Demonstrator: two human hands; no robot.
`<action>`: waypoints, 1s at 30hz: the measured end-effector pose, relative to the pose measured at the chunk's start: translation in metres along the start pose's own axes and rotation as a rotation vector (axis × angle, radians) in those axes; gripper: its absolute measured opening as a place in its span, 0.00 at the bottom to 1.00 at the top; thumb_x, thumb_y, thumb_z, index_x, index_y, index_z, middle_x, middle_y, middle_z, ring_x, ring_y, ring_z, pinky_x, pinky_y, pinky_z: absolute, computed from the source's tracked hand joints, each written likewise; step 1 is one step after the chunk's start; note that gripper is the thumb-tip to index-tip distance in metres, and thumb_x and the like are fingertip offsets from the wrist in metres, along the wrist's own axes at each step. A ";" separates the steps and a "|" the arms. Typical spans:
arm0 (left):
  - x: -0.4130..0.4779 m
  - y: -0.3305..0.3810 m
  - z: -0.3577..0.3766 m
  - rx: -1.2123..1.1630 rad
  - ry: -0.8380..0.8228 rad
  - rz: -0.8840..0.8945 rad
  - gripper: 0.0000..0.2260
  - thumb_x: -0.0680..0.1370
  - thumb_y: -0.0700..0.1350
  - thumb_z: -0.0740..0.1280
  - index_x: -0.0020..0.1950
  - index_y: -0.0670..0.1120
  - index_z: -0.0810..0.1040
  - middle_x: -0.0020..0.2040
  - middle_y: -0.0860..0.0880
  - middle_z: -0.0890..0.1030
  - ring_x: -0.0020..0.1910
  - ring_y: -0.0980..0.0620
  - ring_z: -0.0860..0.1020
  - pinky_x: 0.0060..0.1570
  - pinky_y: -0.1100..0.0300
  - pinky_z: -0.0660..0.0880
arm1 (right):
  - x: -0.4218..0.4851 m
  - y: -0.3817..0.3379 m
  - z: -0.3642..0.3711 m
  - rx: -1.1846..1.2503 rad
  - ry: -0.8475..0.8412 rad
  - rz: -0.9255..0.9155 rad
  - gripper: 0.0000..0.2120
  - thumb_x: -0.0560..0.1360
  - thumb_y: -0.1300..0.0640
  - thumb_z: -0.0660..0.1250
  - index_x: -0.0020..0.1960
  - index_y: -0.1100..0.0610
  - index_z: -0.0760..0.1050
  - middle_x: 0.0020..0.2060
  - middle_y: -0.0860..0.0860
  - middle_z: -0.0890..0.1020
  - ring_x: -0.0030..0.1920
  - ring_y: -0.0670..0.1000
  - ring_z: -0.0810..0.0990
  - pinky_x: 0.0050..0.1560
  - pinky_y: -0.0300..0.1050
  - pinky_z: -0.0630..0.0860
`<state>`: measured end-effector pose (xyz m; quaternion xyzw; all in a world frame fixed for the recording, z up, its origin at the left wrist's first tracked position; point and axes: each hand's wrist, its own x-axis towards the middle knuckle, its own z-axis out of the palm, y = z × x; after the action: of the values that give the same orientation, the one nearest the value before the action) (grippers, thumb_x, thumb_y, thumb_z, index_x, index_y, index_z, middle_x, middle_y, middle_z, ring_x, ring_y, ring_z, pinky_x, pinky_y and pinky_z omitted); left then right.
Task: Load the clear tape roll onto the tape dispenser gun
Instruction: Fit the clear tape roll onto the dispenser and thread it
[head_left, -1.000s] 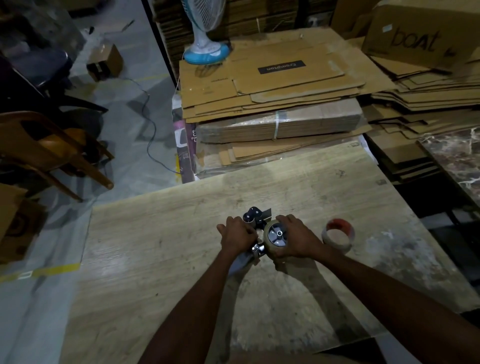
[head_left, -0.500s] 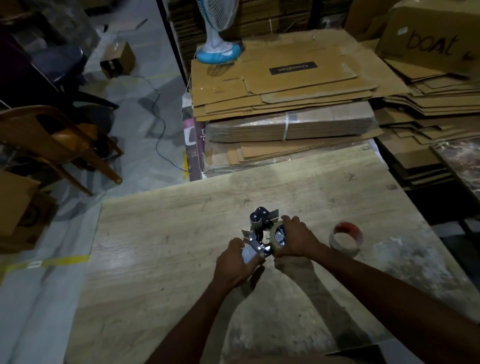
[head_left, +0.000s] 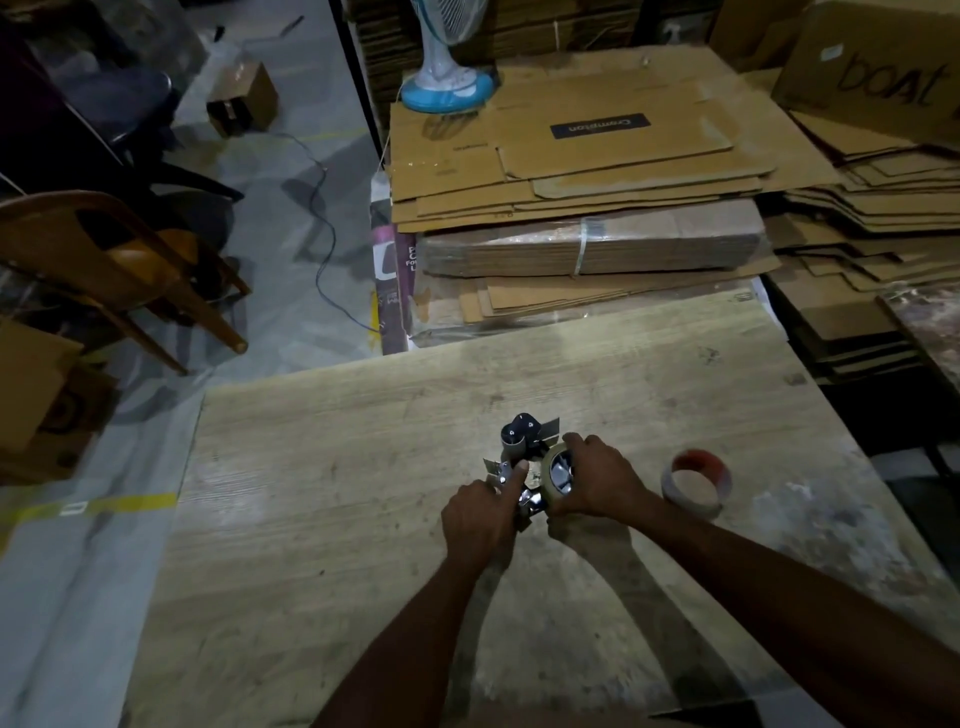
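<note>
In the head view, a person works at a pale wood-grain desk (head_left: 322, 545), with both hands meeting about midway between its far and near edges. The tape dispenser gun (head_left: 523, 434) lies there with its dark roller end pointing toward the far edge. The left hand (head_left: 478, 519) has its fingers curled round the gun's lower part, and its index finger stretches forward onto a shiny metal plate. The clear tape roll (head_left: 560, 475) sits on the gun's right side, touching it, with its open core facing the camera. The right hand (head_left: 597, 483) grips the roll, fingers hooked over its far rim and thumb beneath. How far the roll sits on its hub cannot be told. A second tape roll (head_left: 696, 483) with a reddish core lies apart toward the desk's right edge. Beyond the far edge are stacks of flattened cardboard (head_left: 597, 171) and a blue fan base (head_left: 448, 91). A wooden chair (head_left: 119, 270) stands on the floor past the left edge.
</note>
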<state>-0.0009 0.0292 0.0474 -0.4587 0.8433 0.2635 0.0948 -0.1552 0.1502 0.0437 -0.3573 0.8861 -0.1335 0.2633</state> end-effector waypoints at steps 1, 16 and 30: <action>-0.003 0.002 0.002 -0.008 0.017 0.014 0.37 0.76 0.77 0.50 0.41 0.46 0.80 0.39 0.46 0.82 0.42 0.46 0.81 0.46 0.53 0.77 | -0.001 0.001 0.000 -0.002 0.012 -0.003 0.51 0.52 0.31 0.75 0.68 0.52 0.66 0.54 0.53 0.77 0.54 0.56 0.79 0.51 0.49 0.78; -0.002 -0.009 0.013 -0.098 0.156 0.052 0.30 0.75 0.76 0.53 0.46 0.50 0.73 0.41 0.54 0.76 0.47 0.48 0.81 0.47 0.54 0.73 | -0.010 0.004 0.004 -0.017 0.103 -0.054 0.42 0.55 0.32 0.73 0.63 0.51 0.69 0.50 0.50 0.78 0.50 0.54 0.80 0.45 0.43 0.72; 0.068 0.000 -0.029 0.273 -0.209 0.823 0.61 0.67 0.75 0.69 0.84 0.45 0.41 0.83 0.48 0.37 0.81 0.53 0.33 0.79 0.43 0.36 | 0.000 0.007 -0.010 -0.018 -0.019 -0.037 0.46 0.54 0.32 0.77 0.65 0.52 0.68 0.54 0.53 0.77 0.52 0.54 0.78 0.48 0.46 0.75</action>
<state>-0.0371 -0.0358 0.0446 -0.0390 0.9686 0.2104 0.1266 -0.1641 0.1556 0.0490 -0.3771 0.8780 -0.1268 0.2660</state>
